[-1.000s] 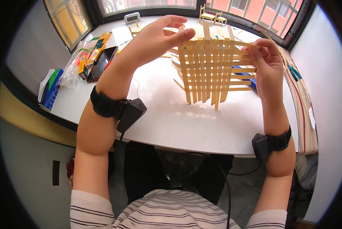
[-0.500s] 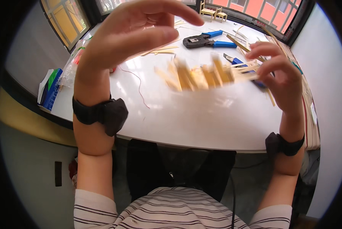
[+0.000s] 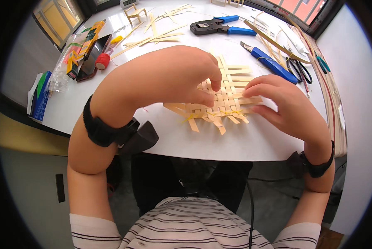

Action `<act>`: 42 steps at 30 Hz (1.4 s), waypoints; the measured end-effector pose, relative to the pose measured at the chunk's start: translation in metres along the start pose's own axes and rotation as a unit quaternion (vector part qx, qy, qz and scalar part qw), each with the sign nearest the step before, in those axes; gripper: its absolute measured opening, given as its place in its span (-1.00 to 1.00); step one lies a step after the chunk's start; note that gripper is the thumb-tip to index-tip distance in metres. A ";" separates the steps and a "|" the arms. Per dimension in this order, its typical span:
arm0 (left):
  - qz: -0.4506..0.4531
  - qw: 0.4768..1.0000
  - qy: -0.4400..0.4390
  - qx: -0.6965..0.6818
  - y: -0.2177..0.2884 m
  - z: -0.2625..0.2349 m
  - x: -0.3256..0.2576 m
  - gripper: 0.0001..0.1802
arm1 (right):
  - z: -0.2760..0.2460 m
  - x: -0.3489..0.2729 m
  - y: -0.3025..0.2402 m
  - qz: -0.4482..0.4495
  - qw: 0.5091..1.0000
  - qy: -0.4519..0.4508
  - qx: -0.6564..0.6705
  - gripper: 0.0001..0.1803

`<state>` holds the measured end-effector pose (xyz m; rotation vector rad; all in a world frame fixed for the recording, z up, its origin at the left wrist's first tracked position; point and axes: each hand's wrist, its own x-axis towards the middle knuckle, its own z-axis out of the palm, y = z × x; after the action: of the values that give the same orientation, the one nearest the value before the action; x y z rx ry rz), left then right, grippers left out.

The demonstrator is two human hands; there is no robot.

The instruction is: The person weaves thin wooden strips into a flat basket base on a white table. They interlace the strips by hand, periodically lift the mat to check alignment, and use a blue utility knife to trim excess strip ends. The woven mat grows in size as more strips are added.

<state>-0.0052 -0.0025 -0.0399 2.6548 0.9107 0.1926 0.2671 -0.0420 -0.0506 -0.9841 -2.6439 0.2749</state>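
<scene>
A woven mat of pale bamboo strips [image 3: 223, 101] lies flat on the white table [image 3: 123, 112]. My left hand [image 3: 181, 72] rests on its left part, fingers curled down and pressing the weave, thumb near the mat's middle. My right hand [image 3: 283, 103] lies on the mat's right edge, fingers spread over the strip ends. Thin yellow ties show at the mat's front edge. Both wrists wear black bands.
Behind the mat lie a blue utility knife [image 3: 271, 62], blue-handled pliers [image 3: 215, 27], scissors [image 3: 298, 70], loose bamboo strips [image 3: 152, 37] and a red spool [image 3: 103, 61]. Colourful packets [image 3: 76, 54] sit at the left edge. Long strips line the right side.
The mat, held up in the air a second ago, has been brought down and laid flat on the table. Both hands moved down with it and now press on it.
</scene>
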 end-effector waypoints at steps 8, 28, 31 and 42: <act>0.013 1.000 -0.017 0.020 0.021 0.014 -0.004 -0.79 | 0.005 0.007 0.000 -0.008 0.998 -0.037 0.046 -0.72; 0.007 0.999 -0.016 0.046 0.019 0.014 -0.004 -0.80 | 0.013 0.007 -0.005 0.007 0.999 -0.017 0.044 -0.76; -0.016 0.999 -0.047 -0.010 0.016 0.009 -0.008 -0.77 | 0.014 0.007 -0.006 0.007 0.999 -0.013 0.037 -0.76; -0.013 0.994 -0.096 0.046 0.013 -0.002 -0.018 -0.70 | 0.015 0.006 -0.008 0.000 0.999 0.013 0.044 -0.84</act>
<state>-0.0128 -0.0225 -0.0338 2.6862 0.9090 -0.1127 0.2528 -0.0448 -0.0614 -0.9544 -2.5850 0.3736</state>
